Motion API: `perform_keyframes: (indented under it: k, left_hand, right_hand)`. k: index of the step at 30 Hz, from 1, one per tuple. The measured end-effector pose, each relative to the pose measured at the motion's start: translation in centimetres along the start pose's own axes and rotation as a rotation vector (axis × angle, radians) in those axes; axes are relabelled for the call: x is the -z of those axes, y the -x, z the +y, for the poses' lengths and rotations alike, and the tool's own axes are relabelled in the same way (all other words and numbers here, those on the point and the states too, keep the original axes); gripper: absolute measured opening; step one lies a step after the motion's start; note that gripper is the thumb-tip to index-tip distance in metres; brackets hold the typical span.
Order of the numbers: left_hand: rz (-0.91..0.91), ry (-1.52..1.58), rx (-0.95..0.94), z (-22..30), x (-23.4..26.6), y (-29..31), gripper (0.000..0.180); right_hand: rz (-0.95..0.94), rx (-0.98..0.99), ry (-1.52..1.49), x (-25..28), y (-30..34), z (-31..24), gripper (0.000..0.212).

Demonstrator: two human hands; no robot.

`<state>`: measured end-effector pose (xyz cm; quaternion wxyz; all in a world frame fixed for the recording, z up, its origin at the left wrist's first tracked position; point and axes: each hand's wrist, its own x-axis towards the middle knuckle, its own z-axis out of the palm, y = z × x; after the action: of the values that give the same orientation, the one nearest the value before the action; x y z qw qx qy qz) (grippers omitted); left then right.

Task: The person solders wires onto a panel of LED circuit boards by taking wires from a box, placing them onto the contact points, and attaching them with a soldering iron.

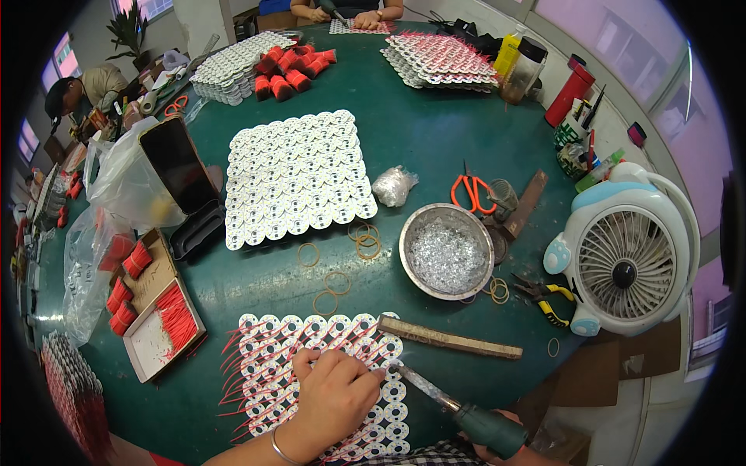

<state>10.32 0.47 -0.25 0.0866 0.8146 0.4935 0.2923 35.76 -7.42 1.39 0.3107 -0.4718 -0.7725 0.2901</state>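
Note:
My left hand (338, 398) rests on a panel of round white circuit boards (318, 330) at the near edge of the table. Its fingers are curled, the thumb and forefinger together at the panel's right side; what they pinch is hidden. Thin red wires (247, 365) lie in slanting rows over the panel, their ends sticking out on the left. In my right hand (509, 457), partly cut off by the lower edge, is a soldering iron (466, 415) with a green handle. Its tip meets the panel beside my left fingertips. A wooden stick (451, 339) lies across the panel's upper right corner.
Beyond stands a stack of board panels (299, 179). A metal bowl (447, 287) of clear bits, scissors (472, 193), pliers (548, 299) and a fan (622, 264) are right. Left are a box of red wires (177, 317) and a phone (179, 167). Another person's hands (365, 19) work opposite.

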Motion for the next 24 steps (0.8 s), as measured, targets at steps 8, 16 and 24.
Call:
perform_keyframes:
  k: [8, 16, 24]
  left_hand:
    - [-0.082, -0.031, 0.031, -0.3, 0.9, 0.9, 0.018]
    - [0.267, -0.331, 0.183, -7.6, 9.3, 2.5, 0.019]
    - [0.083, -0.449, 0.633, -15.9, 12.5, 5.4, 0.020]
  right_hand:
    - [0.195, -0.196, -0.360, -0.8, 1.2, 0.7, 0.043]
    - [0.158, -0.192, -0.566, -2.1, 2.9, 3.7, 0.052]
    - [0.183, -0.264, -0.244, -1.7, 5.3, 4.2, 0.051]
